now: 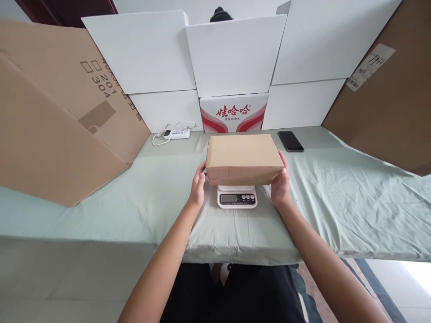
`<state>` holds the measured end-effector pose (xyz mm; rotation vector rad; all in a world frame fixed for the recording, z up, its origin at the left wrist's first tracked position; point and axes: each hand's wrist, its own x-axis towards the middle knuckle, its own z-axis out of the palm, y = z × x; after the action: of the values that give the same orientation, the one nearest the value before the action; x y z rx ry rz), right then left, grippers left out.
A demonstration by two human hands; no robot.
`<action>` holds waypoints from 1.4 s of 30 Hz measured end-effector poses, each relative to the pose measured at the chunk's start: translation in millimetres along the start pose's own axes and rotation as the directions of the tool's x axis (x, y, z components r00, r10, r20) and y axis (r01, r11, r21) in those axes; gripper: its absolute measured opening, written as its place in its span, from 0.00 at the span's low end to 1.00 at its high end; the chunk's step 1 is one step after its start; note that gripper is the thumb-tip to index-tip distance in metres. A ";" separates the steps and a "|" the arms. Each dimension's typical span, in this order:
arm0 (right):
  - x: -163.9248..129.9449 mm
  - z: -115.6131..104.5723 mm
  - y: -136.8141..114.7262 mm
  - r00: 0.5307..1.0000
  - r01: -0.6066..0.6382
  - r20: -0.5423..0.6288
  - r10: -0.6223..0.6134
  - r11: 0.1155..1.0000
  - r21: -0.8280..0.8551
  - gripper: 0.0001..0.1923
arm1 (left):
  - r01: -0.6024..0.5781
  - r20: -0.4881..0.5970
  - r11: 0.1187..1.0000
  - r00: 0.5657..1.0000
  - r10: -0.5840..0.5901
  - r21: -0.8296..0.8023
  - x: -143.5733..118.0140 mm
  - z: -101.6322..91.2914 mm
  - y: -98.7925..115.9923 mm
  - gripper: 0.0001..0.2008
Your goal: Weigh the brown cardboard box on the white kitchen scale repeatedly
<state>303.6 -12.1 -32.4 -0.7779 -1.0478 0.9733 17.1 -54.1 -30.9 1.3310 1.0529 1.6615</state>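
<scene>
A closed brown cardboard box point(243, 152) is over a small white kitchen scale point(237, 205), whose display and buttons show in front. Whether the box rests fully on the scale's platform I cannot tell. My left hand point(197, 187) grips the left side of the box, fingers partly behind it. On the opposite side my right hand point(281, 185) holds the right end, thumb near the front corner. The scale stands on a pale green cloth point(161, 188), and its top is hidden by the box.
Behind the box stand white boxes point(235, 56) and a red-and-white printed carton point(233, 114). A black phone point(291, 141) lies back right, a white power strip with cable point(177, 133) back left. Large cardboard panels flank both sides point(101, 148). A person's head top shows beyond.
</scene>
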 end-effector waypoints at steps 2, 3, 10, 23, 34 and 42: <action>0.2 0.2 0.4 1.000 0.003 0.001 -0.003 1.000 -0.001 0.42 | -0.002 0.005 1.000 1.000 0.002 -0.004 -0.6 -0.5 0.3 0.36; 0.3 0.2 0.9 1.000 0.006 0.002 -0.006 1.000 0.000 0.42 | -0.002 0.007 1.000 1.000 0.002 -0.007 -1.0 -0.6 0.4 0.35; 1.6 -0.8 6.3 0.997 0.075 0.022 -0.074 0.997 -0.012 0.36 | -0.009 0.019 1.000 1.000 0.010 -0.009 -1.8 -0.1 0.8 0.36; 1.0 4.3 -0.7 0.994 0.103 0.046 -0.102 0.994 -0.021 0.37 | -0.021 0.038 1.000 0.999 0.021 -0.016 -2.1 1.1 3.3 0.35; -1.5 7.9 -6.6 0.998 0.046 0.043 -0.044 0.998 -0.046 0.38 | -0.009 0.020 1.000 1.000 0.009 -0.009 -6.1 -0.4 5.6 0.33; -2.9 8.1 -4.1 0.997 0.050 0.060 -0.046 0.997 -0.057 0.40 | 0.019 -0.008 1.000 1.000 -0.019 -0.013 -8.0 -2.3 3.9 0.34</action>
<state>296.5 -15.8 -27.2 -0.7724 -1.1450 0.9329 16.1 -63.2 -30.6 1.3031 1.0542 1.6588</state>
